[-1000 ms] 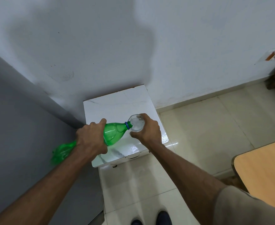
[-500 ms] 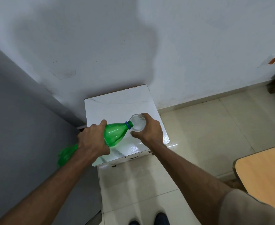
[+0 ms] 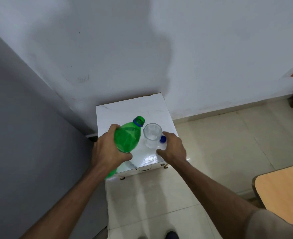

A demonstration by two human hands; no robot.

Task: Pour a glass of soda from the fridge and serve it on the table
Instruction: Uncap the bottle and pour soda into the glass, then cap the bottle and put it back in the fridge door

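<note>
My left hand [image 3: 110, 149] grips a green plastic soda bottle [image 3: 128, 135] by its body; the bottle stands nearly upright with its mouth uncapped and pointing up. A clear glass [image 3: 152, 135] stands just right of the bottle on a small white stand [image 3: 128, 109], with clear liquid in its lower part. The blue bottle cap [image 3: 163, 138] lies on the stand right of the glass. My right hand [image 3: 174, 150] hovers beside the glass and over the cap, fingers spread, touching neither that I can see.
A grey fridge side [image 3: 21, 135] fills the left. A white wall [image 3: 194, 49] stands behind the stand. A wooden table [image 3: 283, 192] shows its corner at the lower right. Pale floor tiles [image 3: 220, 144] stretch between the stand and the table.
The bottle has swung from a tilted pouring pose to nearly upright, its mouth off the glass. My right hand has let go of the glass, which now stands alone on the stand.
</note>
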